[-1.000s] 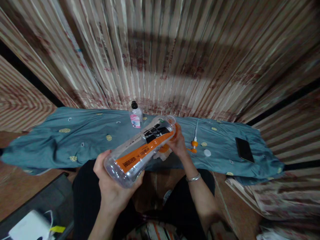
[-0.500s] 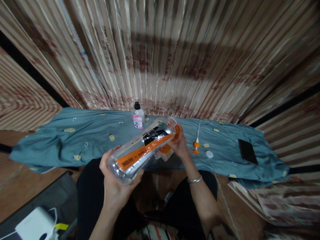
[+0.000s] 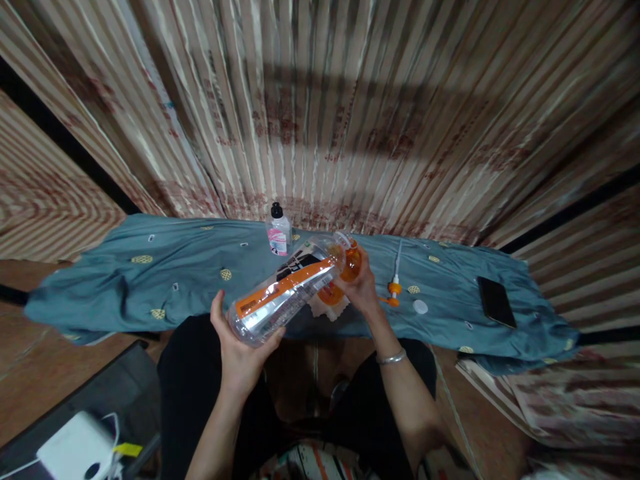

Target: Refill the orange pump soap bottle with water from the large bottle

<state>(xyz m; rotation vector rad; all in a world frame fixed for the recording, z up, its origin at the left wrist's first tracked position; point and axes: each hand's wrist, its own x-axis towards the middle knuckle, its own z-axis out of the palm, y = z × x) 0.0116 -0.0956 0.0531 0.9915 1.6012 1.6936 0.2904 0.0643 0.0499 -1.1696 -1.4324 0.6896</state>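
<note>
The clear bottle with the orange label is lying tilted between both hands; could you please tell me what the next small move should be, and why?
Probably ease the left hand slightly higher. It holds the clear bottle's base, and the mouth meets the small orange bottle in the right hand above the blue cloth, so a gentle tilt seems safest against spilling.

On the cloth [image 3: 150, 280], the small bottle [image 3: 279, 231] stands behind the big bottle [image 3: 287, 293] I hold; pump [image 3: 394, 288], cap [image 3: 421, 307] and phone [image 3: 495, 301] lie right of it.
</note>
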